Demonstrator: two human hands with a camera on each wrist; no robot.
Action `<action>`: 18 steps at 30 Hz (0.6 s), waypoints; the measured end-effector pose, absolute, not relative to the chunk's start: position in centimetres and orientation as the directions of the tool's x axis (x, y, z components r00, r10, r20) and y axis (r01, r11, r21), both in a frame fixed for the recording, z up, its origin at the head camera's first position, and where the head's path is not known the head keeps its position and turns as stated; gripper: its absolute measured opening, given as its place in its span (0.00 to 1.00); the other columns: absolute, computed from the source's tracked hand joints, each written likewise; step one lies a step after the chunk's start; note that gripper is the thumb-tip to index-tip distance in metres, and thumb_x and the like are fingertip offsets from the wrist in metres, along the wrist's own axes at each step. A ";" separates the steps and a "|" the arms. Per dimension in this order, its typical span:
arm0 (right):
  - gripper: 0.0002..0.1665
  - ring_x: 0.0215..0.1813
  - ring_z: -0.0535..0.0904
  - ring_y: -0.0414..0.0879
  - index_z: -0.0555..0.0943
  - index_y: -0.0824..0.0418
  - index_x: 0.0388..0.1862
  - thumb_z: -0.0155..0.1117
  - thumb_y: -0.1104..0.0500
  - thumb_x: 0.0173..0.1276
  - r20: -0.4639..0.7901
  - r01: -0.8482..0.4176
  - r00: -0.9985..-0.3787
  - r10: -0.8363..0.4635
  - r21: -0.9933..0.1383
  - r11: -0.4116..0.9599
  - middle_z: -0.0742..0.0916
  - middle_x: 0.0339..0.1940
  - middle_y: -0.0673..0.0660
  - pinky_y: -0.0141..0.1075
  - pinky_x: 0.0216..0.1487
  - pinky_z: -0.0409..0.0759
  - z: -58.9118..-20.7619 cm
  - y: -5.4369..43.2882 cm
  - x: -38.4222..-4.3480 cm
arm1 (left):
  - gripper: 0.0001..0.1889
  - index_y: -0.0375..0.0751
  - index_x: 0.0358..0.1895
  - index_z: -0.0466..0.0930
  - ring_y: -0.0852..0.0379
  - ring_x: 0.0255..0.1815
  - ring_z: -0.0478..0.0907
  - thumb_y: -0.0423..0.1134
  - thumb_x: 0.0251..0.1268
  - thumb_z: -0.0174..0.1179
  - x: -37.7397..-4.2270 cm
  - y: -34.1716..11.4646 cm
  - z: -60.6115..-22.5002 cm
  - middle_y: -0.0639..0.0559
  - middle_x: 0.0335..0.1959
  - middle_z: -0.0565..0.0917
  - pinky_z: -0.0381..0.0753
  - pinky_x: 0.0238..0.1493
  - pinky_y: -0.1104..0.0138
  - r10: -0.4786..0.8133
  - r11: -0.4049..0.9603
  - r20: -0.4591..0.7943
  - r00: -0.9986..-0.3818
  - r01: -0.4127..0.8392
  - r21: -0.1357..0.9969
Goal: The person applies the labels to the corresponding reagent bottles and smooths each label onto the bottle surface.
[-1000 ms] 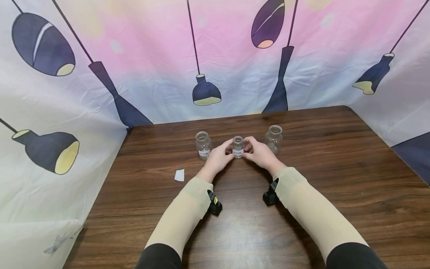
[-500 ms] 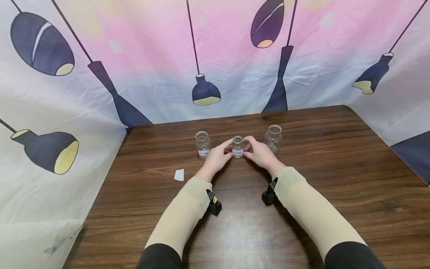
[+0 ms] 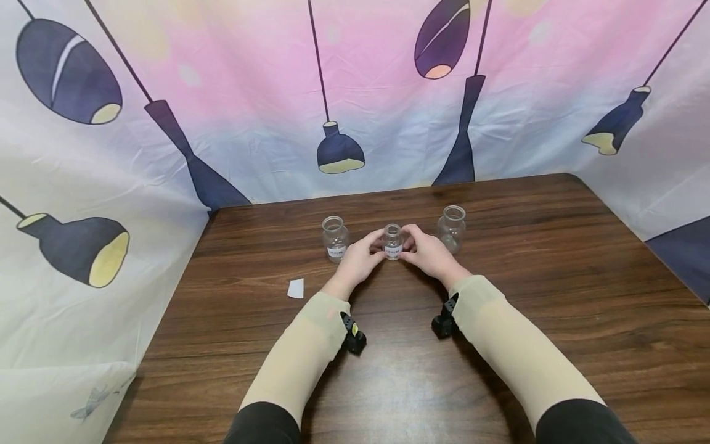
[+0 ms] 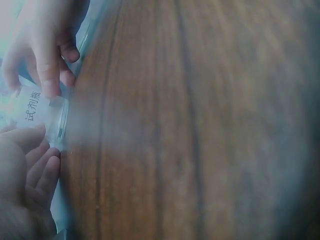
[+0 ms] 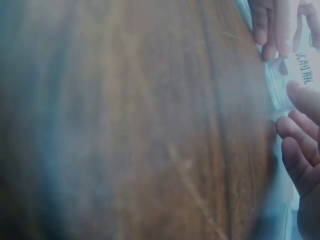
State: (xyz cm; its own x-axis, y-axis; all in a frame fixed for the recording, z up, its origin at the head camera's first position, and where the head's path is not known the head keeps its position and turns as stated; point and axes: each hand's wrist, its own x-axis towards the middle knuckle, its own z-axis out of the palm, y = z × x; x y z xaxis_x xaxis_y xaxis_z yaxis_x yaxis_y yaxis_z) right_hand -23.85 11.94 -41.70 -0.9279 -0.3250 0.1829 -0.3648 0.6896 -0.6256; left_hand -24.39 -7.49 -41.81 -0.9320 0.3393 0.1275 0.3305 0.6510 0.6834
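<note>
Left hand (image 3: 358, 261) and right hand (image 3: 431, 253) gripped small jar (image 3: 392, 242) from opposite sides. Small jar, labelled, stood upright, apparently on table (image 3: 566, 277); wrist views hazy. Left jar (image 3: 335, 237), also labelled, beyond left hand; right jar (image 3: 452, 229) beyond right hand. Paper (image 3: 296, 288) lay farther left.

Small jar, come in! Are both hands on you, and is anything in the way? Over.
Left hand and right hand holding small jar, one each side. Upright, no lid. Left jar and right jar nearby, neither seems in the way.
</note>
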 end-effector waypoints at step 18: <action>0.28 0.42 0.81 0.49 0.66 0.55 0.61 0.65 0.59 0.64 0.155 -0.334 -0.938 -0.311 -0.649 0.684 0.84 0.39 0.55 0.46 0.45 0.76 -41.9 12.1 -24.0 | 0.28 0.55 0.68 0.64 0.55 0.49 0.79 0.37 0.66 0.57 -24.1 -7.2 -41.6 0.50 0.51 0.81 0.74 0.52 0.60 0.319 0.659 0.112 -0.941 0.305 0.687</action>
State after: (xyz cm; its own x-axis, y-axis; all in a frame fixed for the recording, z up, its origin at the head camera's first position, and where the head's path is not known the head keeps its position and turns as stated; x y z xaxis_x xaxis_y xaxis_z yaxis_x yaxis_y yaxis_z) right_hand -24.03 12.10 -41.88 -0.9377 -0.3110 0.1546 -0.3338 0.6836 -0.6491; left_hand -24.12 -7.16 -41.55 -0.9411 0.3188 0.1124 0.3054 0.6592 0.6872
